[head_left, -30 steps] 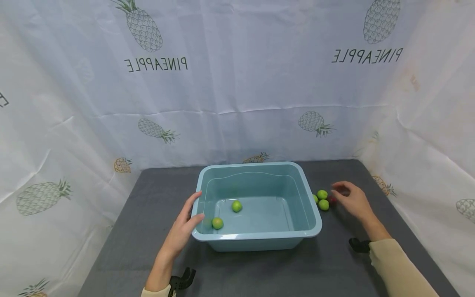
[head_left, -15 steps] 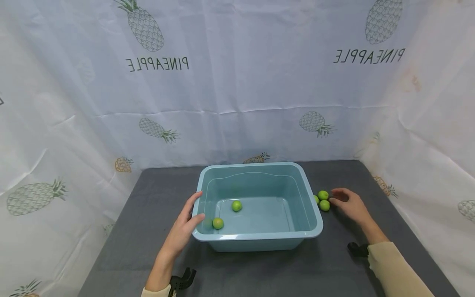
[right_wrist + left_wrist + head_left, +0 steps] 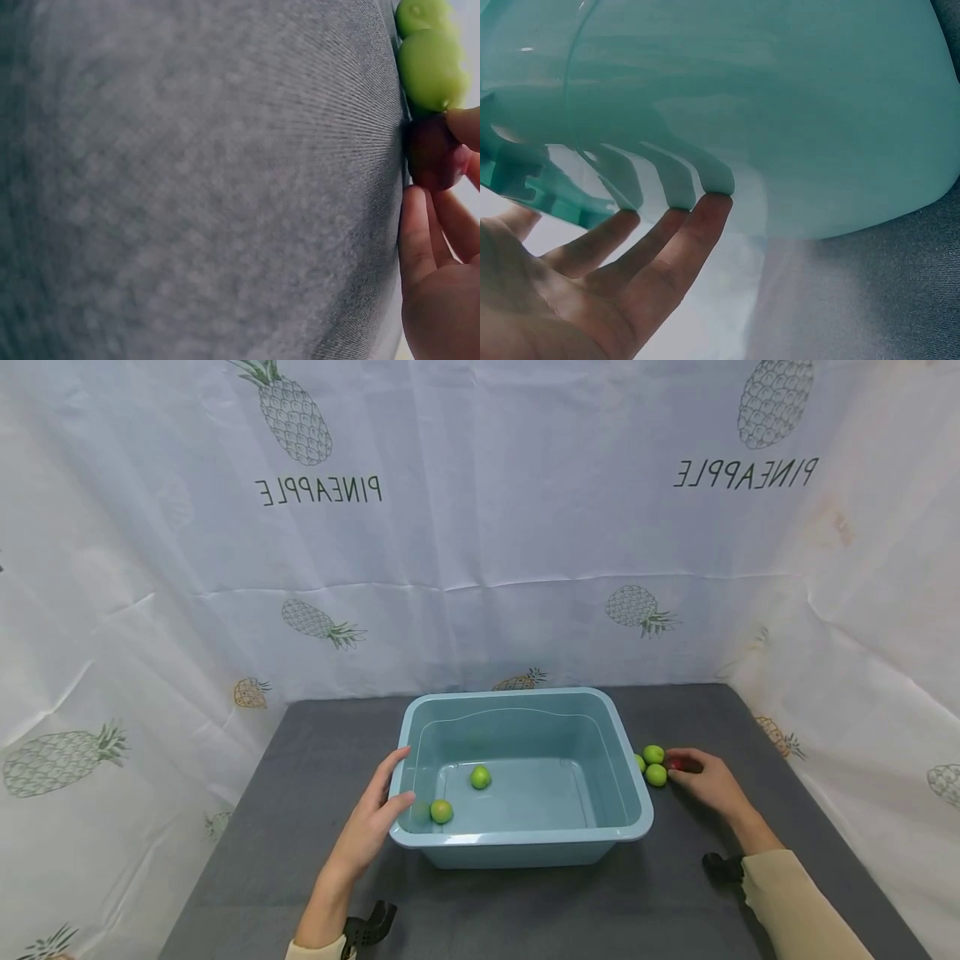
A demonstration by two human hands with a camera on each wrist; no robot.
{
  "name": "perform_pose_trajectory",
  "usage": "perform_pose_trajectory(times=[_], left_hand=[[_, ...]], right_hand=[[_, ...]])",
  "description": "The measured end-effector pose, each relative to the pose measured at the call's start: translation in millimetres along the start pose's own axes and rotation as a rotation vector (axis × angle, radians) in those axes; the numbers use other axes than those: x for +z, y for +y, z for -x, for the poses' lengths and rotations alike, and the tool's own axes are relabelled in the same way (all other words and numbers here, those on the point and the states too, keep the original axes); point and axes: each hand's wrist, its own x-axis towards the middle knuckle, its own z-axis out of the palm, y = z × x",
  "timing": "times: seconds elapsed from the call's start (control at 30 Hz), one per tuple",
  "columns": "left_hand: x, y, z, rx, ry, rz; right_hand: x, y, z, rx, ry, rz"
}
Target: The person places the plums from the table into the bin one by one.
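My left hand (image 3: 366, 827) holds the left rim of a blue-green plastic basin (image 3: 517, 838). Thumb and index finger lie at the rim; in the left wrist view the other fingertips touch the shiny outer wall. Two small round lime-like green fruits (image 3: 480, 777) lie inside the basin. Right of it my right hand (image 3: 708, 783) pinches a dark red, plum-like fruit (image 3: 433, 154) between thumb and fingers, low at the tabletop. Beside the red fruit sit several green fruits (image 3: 656, 775), one of them partly hidden by the basin rim.
A dark grey cloth (image 3: 315, 760) covers the table. White curtains printed with pineapples (image 3: 480, 527) hang behind and at both sides. Black straps (image 3: 723, 867) sit on both wrists, below beige sleeves.
My right hand has lowered and shifted slightly left, closing its fingers about the red fruit. The left hand and basin stay in place.
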Motion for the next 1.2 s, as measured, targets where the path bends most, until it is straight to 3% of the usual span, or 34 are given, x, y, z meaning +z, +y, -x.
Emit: perform_pose_trajectory(times=[0.47, 1.2], left_hand=[[-0.1, -2.0, -0.5, 0.008, -0.002, 0.001], [0.1, -1.2, -1.5, 0.005, -0.001, -0.003]], right_hand=[[-7.2, -9.7, 4.6, 0.012, 0.065, -0.047], [-31.8, -57.1, 10.2, -0.076, 0.077, -0.179]])
